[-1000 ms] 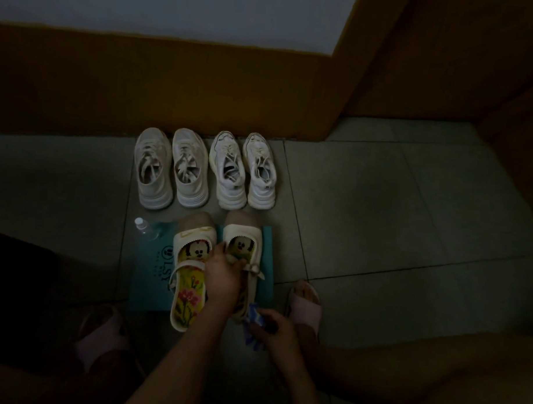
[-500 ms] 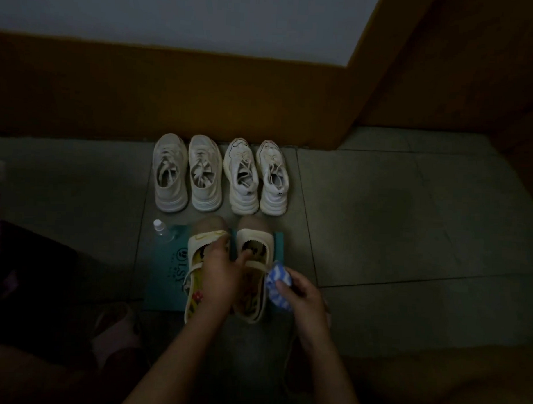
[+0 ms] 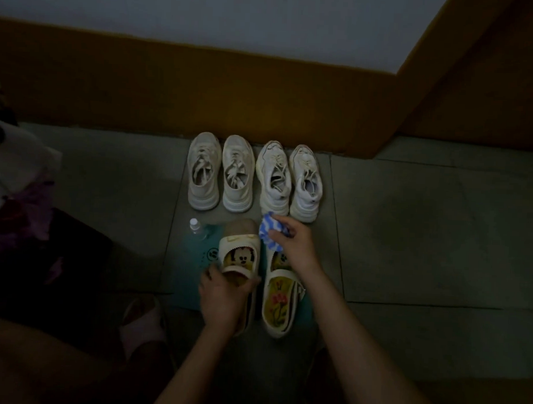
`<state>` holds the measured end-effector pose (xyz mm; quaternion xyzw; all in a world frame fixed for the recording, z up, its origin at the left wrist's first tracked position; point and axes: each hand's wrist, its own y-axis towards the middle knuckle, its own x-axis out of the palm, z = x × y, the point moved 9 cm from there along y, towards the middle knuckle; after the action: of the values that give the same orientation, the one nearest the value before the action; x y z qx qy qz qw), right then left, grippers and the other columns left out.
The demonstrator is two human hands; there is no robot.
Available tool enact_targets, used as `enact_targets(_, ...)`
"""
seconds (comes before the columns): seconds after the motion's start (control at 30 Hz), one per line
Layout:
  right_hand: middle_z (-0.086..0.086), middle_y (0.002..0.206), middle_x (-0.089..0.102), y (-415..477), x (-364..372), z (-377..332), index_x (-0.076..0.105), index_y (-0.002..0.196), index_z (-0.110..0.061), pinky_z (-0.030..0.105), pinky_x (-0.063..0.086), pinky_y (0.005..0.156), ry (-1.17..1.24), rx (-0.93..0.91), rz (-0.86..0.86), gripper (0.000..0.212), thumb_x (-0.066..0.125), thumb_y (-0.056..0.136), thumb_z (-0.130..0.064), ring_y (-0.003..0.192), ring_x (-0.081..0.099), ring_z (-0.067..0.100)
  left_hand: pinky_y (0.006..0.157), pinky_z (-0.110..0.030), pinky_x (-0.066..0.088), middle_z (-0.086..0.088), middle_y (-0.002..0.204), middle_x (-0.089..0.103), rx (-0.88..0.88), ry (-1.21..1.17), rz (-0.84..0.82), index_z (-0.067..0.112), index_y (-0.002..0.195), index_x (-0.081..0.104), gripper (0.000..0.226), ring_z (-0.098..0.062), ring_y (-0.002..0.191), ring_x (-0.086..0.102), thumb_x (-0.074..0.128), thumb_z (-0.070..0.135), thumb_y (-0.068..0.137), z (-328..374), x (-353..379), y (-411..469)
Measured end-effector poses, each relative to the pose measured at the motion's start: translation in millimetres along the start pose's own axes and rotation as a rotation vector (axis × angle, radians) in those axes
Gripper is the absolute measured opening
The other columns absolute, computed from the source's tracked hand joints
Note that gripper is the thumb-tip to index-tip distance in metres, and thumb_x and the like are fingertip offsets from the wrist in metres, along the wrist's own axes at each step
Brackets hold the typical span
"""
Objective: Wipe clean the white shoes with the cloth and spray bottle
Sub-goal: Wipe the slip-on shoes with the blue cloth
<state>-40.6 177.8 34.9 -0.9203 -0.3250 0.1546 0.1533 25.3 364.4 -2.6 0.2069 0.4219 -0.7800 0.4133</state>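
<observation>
The left hand (image 3: 222,294) was wrapped around the middle of the left strap shoe (image 3: 241,252), with the thumb over its strap. I could not tell if that shoe was lifted or lay flat. The right hand (image 3: 291,242) pinched a bunched blue and white striped cloth (image 3: 268,232). The cloth sat over the toe of the right strap shoe (image 3: 281,305) and hid it. The right arm crossed over the outer side of that shoe.

Both strap shoes lay side by side on a teal mat (image 3: 190,268) on the tiled floor (image 3: 424,237). They had cartoon faces and flowers inside. The spray bottle (image 3: 196,228) was at the far left corner of the mat, just beside the toe of the left strap shoe. No hand touched it.

Four white sneakers (image 3: 204,172) stood in a row behind the mat, toes to the brown wall board (image 3: 202,93). The cloth was very near the heel of the third one.

A pink slipper (image 3: 141,324) was near the left arm. A heap of clothes (image 3: 15,175) lay far off to the left. The room was dim.
</observation>
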Motion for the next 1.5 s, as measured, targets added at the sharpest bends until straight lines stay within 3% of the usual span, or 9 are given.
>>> enact_targets(0.23,0.012,0.115,0.062,20,10,10,0.061,0.118,-0.005,0.026,0.043,0.083,-0.074,0.003,-0.010,0.034,0.062,0.085,0.000,0.104,0.056,0.018,0.098,-0.043,0.041,-0.016,0.138,0.038,-0.036,0.018,0.015,0.008,0.137,0.031,0.100,-0.034,0.126,0.040,0.078,0.052,0.061,-1,11,10)
enact_targets(0.53,0.015,0.127,0.055,44,36,8,0.060,0.120,-0.005,0.025,0.041,0.090,-0.232,-0.023,-0.083,0.034,0.061,0.086,-0.002,0.117,0.052,0.026,0.088,-0.039,0.048,-0.013,0.125,0.051,0.005,-0.018,0.035,0.008,0.129,0.045,0.073,-0.029,0.111,0.053,0.077,0.034,0.068,-10,0,17)
enact_targets(0.67,0.020,0.124,0.050,52,61,1,0.060,0.120,-0.002,0.015,0.033,0.084,-0.410,-0.082,-0.147,0.034,0.062,0.086,-0.004,0.115,0.051,0.030,0.088,-0.036,0.045,-0.013,0.127,0.050,0.001,-0.017,0.046,0.010,0.132,0.044,0.075,-0.031,0.113,0.052,0.077,0.034,0.069,-23,-13,21)
enact_targets(0.8,0.018,0.128,0.044,49,94,-9,0.060,0.120,-0.001,0.022,0.032,0.098,-0.544,-0.151,-0.208,0.031,0.058,0.089,-0.005,0.118,0.048,0.028,0.089,-0.036,0.045,-0.009,0.130,0.048,0.006,0.003,0.043,0.014,0.135,0.040,0.079,-0.028,0.116,0.051,0.076,0.040,0.070,-24,-15,22)
enact_targets(0.93,0.017,0.126,0.044,39,108,-9,0.056,0.122,0.003,0.006,0.029,0.090,-0.620,-0.201,-0.223,0.031,0.052,0.092,-0.004,0.104,0.050,0.015,0.089,-0.036,0.046,-0.009,0.130,0.048,0.001,0.019,0.046,0.014,0.134,0.041,0.078,-0.027,0.116,0.051,0.075,0.042,0.070,-24,-14,22)
enact_targets(1.13,0.014,0.121,0.048,25,95,12,0.056,0.128,-0.012,0.028,0.032,0.099,-0.732,-0.183,-0.083,0.035,0.049,0.093,-0.008,0.117,0.042,0.025,0.088,-0.037,0.048,-0.009,0.129,0.049,0.007,-0.011,0.046,0.013,0.133,0.043,0.076,-0.028,0.114,0.052,0.075,0.039,0.070,-25,-13,25)
enact_targets(1.33,0.014,0.122,0.051,8,83,21,0.055,0.129,-0.013,0.024,0.031,0.097,-0.795,-0.161,-0.079,0.036,0.047,0.094,-0.009,0.117,0.043,0.027,0.089,-0.036,0.047,-0.010,0.128,0.049,0.021,-0.018,0.052,0.012,0.132,0.044,0.075,-0.028,0.114,0.051,0.076,0.038,0.069,-26,-13,26)
enact_targets(1.43,0.012,0.107,0.058,2,75,34,0.062,0.115,0.000,0.007,0.039,0.083,-0.756,-0.064,-0.120,0.027,0.048,0.094,-0.006,0.102,0.055,0.021,0.089,-0.037,0.048,-0.011,0.127,0.050,0.009,-0.025,0.045,0.012,0.130,0.045,0.074,-0.029,0.113,0.052,0.076,0.038,0.069,-28,-12,27)
enact_targets(1.5,0.013,0.097,0.067,-1,70,41,0.067,0.099,0.001,0.021,0.049,0.081,-0.788,0.018,-0.191,0.020,0.051,0.092,-0.009,0.093,0.064,0.025,0.089,-0.037,0.048,-0.009,0.127,0.051,0.013,-0.035,0.053,0.013,0.130,0.045,0.074,-0.027,0.113,0.052,0.076,0.040,0.068,-28,-12,27)
